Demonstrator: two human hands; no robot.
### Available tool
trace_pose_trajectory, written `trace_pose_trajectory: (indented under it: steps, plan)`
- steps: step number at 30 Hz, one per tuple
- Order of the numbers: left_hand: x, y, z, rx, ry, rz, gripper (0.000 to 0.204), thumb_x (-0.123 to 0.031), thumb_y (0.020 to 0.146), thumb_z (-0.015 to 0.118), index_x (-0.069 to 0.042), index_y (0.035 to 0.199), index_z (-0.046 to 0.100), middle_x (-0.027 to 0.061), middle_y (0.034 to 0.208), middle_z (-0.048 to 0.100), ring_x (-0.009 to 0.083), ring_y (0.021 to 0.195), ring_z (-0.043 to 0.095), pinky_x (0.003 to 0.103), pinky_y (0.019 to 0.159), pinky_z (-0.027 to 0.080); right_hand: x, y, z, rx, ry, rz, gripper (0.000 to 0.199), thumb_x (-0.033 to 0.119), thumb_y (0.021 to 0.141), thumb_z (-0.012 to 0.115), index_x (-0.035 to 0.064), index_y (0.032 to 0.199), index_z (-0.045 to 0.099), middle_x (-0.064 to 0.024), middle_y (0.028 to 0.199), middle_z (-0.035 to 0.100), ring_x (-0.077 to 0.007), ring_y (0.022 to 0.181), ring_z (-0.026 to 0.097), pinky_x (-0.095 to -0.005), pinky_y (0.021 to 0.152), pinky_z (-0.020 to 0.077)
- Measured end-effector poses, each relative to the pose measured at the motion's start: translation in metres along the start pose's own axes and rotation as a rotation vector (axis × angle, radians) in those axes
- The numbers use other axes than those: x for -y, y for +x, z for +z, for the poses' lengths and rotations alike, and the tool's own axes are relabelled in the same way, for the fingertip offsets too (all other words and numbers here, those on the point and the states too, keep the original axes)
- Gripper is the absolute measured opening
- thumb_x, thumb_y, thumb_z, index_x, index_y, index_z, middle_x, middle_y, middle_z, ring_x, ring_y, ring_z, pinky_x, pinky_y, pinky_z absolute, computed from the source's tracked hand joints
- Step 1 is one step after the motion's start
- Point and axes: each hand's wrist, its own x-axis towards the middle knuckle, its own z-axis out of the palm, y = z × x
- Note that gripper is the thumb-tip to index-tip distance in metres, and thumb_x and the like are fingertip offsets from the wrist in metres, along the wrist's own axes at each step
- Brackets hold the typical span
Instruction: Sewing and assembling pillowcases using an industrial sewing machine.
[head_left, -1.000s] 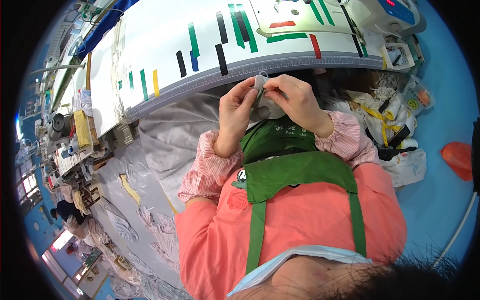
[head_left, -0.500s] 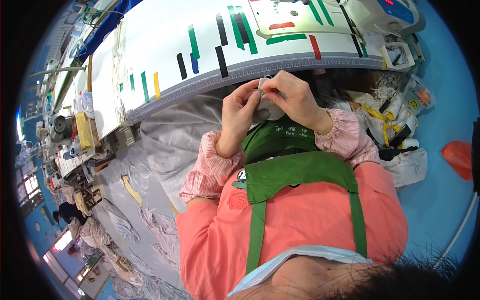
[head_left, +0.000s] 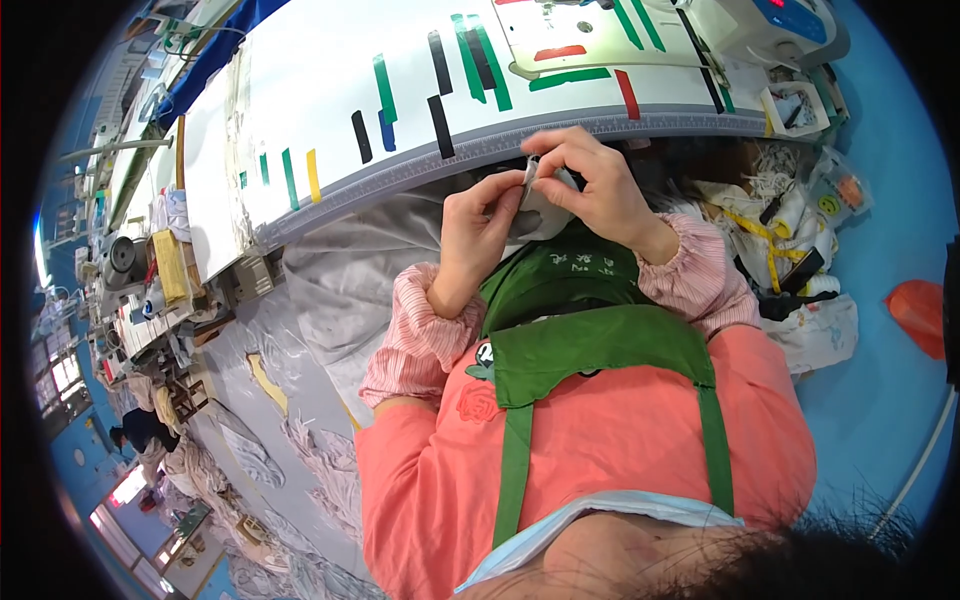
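My left hand pinches a piece of light grey cloth between thumb and fingers, just in front of the table's near edge. The cloth hangs over my lap, above the green apron. Close beside it, my right hand is bent with thumb and forefinger drawn together at the cloth's upper edge. A small dark thing shows under the right fingers, too covered to name.
A white sewing table with coloured tape strips and a grey ruler edge lies ahead. A sewing machine stands at the far right. White box, yellow tape measure and scraps lie right. Grey cloth spreads left.
My right hand has lifted slightly, and its fingers have spread up and away from the left hand's. My left hand stays on the cloth, its fingertips a little lower.
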Motion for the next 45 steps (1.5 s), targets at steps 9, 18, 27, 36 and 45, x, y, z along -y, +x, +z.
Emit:
trace_pose_trajectory:
  steps: [9, 18, 27, 36, 45]
  plan:
    - [0.001, -0.001, 0.002, 0.020, 0.131, 0.057, 0.015, -0.004, 0.088, 0.062, 0.000, 0.100, 0.068, 0.0129, 0.077, 0.069, 0.0126, 0.067, 0.066, 0.026, 0.061, 0.050, 0.001, -0.008, -0.006, 0.135, 0.118, 0.210, 0.009, 0.000, 0.082, 0.066, -0.0007, 0.087, 0.058, -0.0093, 0.088, 0.064, -0.0191, 0.078, 0.062, -0.0282, 0.072, 0.0487]
    - [0.001, -0.011, 0.012, -0.053, 0.230, 0.322, 0.014, 0.002, 0.082, 0.066, -0.001, 0.096, 0.066, 0.0108, 0.078, 0.068, 0.0173, 0.066, 0.066, 0.027, 0.059, 0.050, 0.009, -0.016, -0.003, 0.089, 0.222, 0.222, 0.013, -0.001, 0.083, 0.065, 0.0014, 0.096, 0.061, -0.0085, 0.084, 0.064, -0.0174, 0.071, 0.061, -0.0274, 0.063, 0.0477]
    - [0.079, -0.065, -0.114, 0.414, 0.726, 0.299, 0.036, -0.004, 0.061, 0.074, -0.007, 0.095, 0.063, 0.0119, 0.077, 0.061, 0.0329, 0.074, 0.059, 0.044, 0.066, 0.047, -0.061, -0.054, -0.132, -0.791, 0.227, 0.274, 0.013, 0.005, 0.095, 0.055, 0.0031, 0.107, 0.060, -0.0100, 0.100, 0.064, -0.0183, 0.090, 0.060, -0.0305, 0.080, 0.0499]
    - [0.191, -0.152, -0.205, -0.309, 1.418, 0.076, 0.026, -0.006, 0.072, 0.058, -0.011, 0.098, 0.060, 0.0023, 0.085, 0.057, 0.0220, 0.088, 0.056, 0.040, 0.081, 0.038, -0.147, -0.099, -0.187, -0.804, 0.445, 0.470, 0.011, 0.011, 0.096, 0.058, 0.0012, 0.102, 0.058, -0.0092, 0.097, 0.064, -0.0176, 0.086, 0.061, -0.0284, 0.073, 0.0493]
    - [0.243, -0.224, -0.193, -0.314, 1.076, -0.002, 0.048, -0.001, 0.073, 0.063, -0.004, 0.120, 0.056, 0.0147, 0.118, 0.056, 0.0343, 0.111, 0.053, 0.042, 0.095, 0.042, -0.156, -0.105, -0.199, -0.793, 0.223, 0.561, 0.018, 0.010, 0.094, 0.060, -0.0016, 0.107, 0.057, -0.0111, 0.098, 0.064, -0.0197, 0.085, 0.061, -0.0291, 0.074, 0.0496]
